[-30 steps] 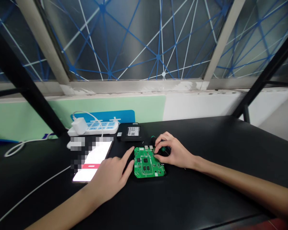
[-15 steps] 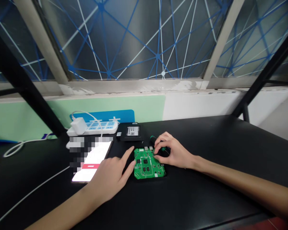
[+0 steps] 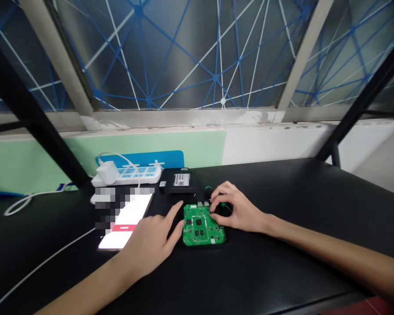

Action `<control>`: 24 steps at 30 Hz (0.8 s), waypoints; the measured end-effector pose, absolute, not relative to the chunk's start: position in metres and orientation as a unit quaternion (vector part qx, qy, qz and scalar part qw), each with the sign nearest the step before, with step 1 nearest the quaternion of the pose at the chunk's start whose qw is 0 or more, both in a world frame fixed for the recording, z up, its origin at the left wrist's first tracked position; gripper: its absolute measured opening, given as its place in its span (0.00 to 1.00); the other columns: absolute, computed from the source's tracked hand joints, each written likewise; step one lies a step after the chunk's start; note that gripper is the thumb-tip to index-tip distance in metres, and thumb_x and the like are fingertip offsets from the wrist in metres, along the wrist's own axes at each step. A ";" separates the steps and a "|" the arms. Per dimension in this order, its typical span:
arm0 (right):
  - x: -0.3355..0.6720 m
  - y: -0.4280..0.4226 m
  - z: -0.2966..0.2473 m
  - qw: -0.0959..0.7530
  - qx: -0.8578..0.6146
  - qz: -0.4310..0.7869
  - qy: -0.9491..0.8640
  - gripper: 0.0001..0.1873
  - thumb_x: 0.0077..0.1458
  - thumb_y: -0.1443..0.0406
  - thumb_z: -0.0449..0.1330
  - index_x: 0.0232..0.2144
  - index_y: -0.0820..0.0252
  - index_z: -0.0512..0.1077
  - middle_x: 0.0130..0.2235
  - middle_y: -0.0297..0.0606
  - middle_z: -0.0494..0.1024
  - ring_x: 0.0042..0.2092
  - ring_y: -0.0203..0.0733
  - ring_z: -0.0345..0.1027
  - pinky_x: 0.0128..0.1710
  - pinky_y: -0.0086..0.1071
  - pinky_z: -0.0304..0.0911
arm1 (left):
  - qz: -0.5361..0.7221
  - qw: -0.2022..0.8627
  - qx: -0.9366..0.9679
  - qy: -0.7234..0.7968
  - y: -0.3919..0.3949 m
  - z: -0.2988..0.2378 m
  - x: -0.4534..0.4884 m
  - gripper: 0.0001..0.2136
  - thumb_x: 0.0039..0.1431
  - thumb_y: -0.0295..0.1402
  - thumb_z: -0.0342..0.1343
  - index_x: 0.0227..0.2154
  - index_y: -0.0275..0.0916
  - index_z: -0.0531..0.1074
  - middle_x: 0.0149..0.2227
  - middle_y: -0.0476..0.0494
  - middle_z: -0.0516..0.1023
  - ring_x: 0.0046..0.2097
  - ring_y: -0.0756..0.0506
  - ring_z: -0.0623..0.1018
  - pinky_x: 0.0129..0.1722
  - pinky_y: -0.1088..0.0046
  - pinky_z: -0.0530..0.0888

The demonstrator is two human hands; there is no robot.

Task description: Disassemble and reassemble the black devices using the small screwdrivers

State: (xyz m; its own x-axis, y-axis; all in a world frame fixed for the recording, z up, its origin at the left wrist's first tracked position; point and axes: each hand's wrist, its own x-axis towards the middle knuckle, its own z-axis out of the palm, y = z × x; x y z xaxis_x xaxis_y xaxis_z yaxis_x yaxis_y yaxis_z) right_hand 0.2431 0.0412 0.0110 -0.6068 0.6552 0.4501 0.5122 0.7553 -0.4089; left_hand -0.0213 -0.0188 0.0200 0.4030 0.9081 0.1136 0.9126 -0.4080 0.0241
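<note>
A green circuit board (image 3: 199, 232) lies flat in a shallow black casing on the black table. At its left edge is my left hand (image 3: 153, 238), with index finger and thumb stretched apart and the thumb tip touching the board's side. Over the upper right part of the board, my right hand (image 3: 238, 208) has thumb and fingertips pinched together. Whatever lies between those fingertips is too small or hidden to make out. Behind the right hand shows part of a screwdriver (image 3: 209, 190) with a black and green handle, mostly covered by the fingers.
A black plastic cover (image 3: 170, 177) with white labels lies behind the board. To the left is a lit tablet (image 3: 136, 214), partly blurred out. A white power strip (image 3: 147, 176) with a plugged-in charger (image 3: 107, 172) stands against the wall, and a white cable (image 3: 49, 262) crosses the table.
The board has shifted very slightly to the left. Both hands keep nearly the same place and pose.
</note>
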 end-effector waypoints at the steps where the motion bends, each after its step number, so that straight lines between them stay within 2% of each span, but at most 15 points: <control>1: 0.243 0.041 0.011 0.299 -0.327 0.120 -0.889 0.04 0.49 0.66 0.68 0.30 0.54 0.76 0.40 0.36 0.76 0.44 0.46 0.63 0.47 0.43 0.59 | -0.057 0.020 -0.839 -0.541 -0.019 0.020 -0.022 0.25 0.72 0.43 0.35 0.67 0.40 0.52 0.23 0.48 0.74 0.27 0.41 0.77 0.27 0.69 0.65; 6: 0.244 0.040 0.013 0.329 -0.320 0.127 -0.879 0.01 0.55 0.66 0.64 0.32 0.55 0.76 0.39 0.37 0.76 0.43 0.44 0.65 0.46 0.42 0.59 | -0.059 0.006 -0.847 -0.528 -0.019 0.020 -0.023 0.26 0.72 0.43 0.34 0.67 0.39 0.50 0.23 0.49 0.73 0.26 0.42 0.76 0.26 0.69 0.64; 10: 0.246 0.043 0.014 0.349 -0.311 0.136 -0.873 0.03 0.58 0.67 0.61 0.33 0.56 0.75 0.39 0.37 0.76 0.43 0.43 0.66 0.47 0.41 0.60 | -0.057 0.005 -0.850 -0.524 -0.019 0.023 -0.023 0.27 0.72 0.45 0.33 0.67 0.37 0.51 0.23 0.49 0.74 0.27 0.42 0.77 0.27 0.68 0.65; 17: 0.248 0.046 0.011 0.351 -0.310 0.142 -0.872 0.04 0.59 0.67 0.60 0.35 0.55 0.75 0.39 0.38 0.76 0.43 0.44 0.67 0.46 0.41 0.61 | -0.055 0.010 -0.858 -0.511 -0.020 0.023 -0.027 0.40 0.61 0.60 0.42 0.68 0.36 0.51 0.25 0.46 0.74 0.29 0.39 0.76 0.28 0.66 0.67; 24: 0.250 0.047 0.012 0.361 -0.309 0.142 -0.868 0.05 0.60 0.68 0.59 0.36 0.55 0.75 0.40 0.38 0.77 0.43 0.44 0.68 0.46 0.41 0.62 | -0.039 -0.007 -0.857 -0.514 -0.020 0.025 -0.026 0.41 0.61 0.60 0.43 0.68 0.36 0.48 0.28 0.43 0.76 0.31 0.37 0.77 0.31 0.63 0.69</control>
State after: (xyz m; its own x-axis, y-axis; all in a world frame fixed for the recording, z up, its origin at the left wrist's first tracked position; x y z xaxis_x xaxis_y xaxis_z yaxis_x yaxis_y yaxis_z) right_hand 0.2498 0.0474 0.0116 -0.5477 0.6393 0.5397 0.4337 0.7686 -0.4703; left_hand -0.0262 -0.0202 0.0252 0.4692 0.8810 0.0601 0.8800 -0.4722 0.0515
